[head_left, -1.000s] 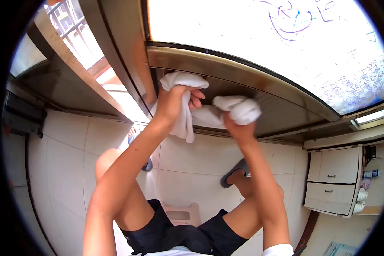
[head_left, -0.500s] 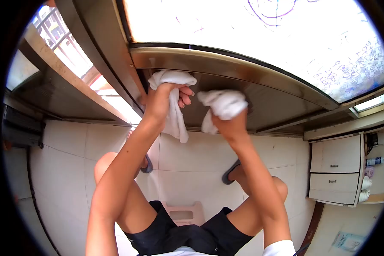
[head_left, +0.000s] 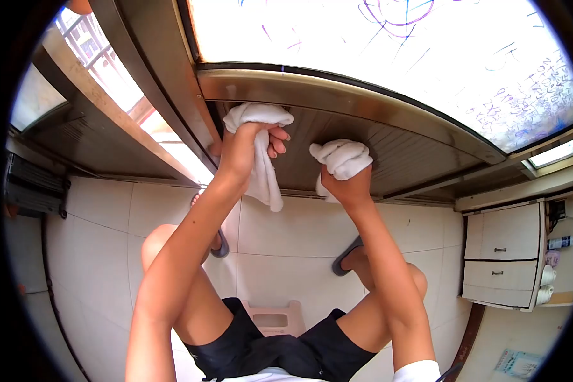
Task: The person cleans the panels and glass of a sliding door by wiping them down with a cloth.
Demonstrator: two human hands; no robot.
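My left hand (head_left: 248,143) is closed on a white cloth (head_left: 259,115) at the left side of the dark door panel (head_left: 299,143). One end of this cloth hangs down below the wrist. Farther right, my right hand (head_left: 350,186) grips a second white cloth (head_left: 342,158), bunched up against the lower part of the same panel. Its fingers are mostly hidden by the folds. Above both hands runs the brown metal frame (head_left: 337,92) of the door.
Marker scribbles cover the bright glass pane (head_left: 388,38) above. To the left is a door gap (head_left: 108,70) with bars outside. A white cabinet (head_left: 500,251) stands at the right. Between my legs sits a pale stool (head_left: 275,315) on the tiled floor (head_left: 286,274).
My right hand and its cloth have shifted slightly right and down along the panel, and the cloth is less blurred. My left hand has barely moved.
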